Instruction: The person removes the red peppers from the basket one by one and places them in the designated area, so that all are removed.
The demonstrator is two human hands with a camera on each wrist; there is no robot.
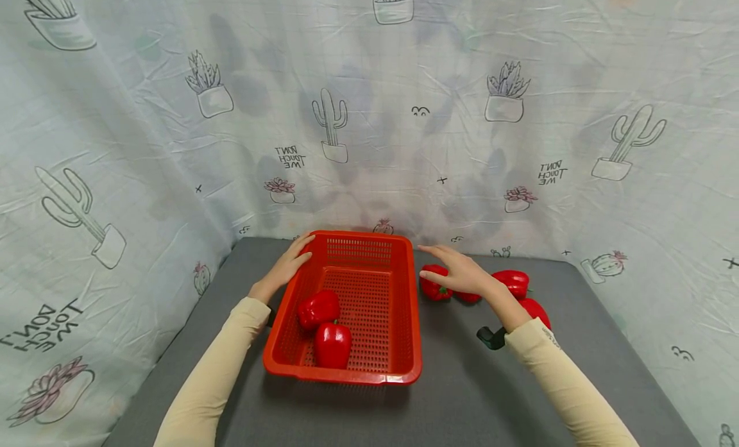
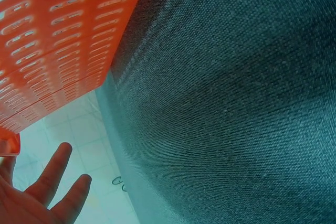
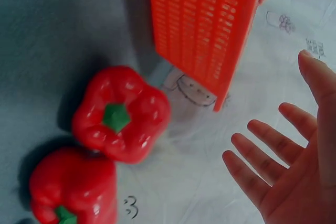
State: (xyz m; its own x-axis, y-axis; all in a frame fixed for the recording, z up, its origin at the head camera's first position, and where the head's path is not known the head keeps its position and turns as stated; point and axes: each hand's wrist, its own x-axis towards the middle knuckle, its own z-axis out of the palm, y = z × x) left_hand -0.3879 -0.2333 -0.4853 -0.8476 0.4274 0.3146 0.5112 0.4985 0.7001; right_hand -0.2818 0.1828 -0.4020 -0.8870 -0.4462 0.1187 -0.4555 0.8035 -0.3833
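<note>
My left hand [image 1: 287,265] is at the left rim of an orange-red plastic basket [image 1: 416,325], its fingertips right at the rim. Two of its fingers [image 2: 55,169] stand straight and spread outside the slotted wall. Inside the basket, two glossy red bell peppers [image 1: 319,309] lie toward the front left. Off the basket's right side hovers my right hand [image 1: 462,272], fingers extended and nothing in the palm. Below it are a red bell pepper [image 3: 122,115] with a green stem and a second bell pepper [image 3: 73,184] beside it.
Farther right, more red bell peppers [image 1: 510,281] lie on the grey table [image 1: 462,396], partly behind the right forearm. A dark strap piece [image 1: 491,337] sticks out at the right wrist. A white curtain [image 1: 369,68] printed with cacti hangs behind and along both sides.
</note>
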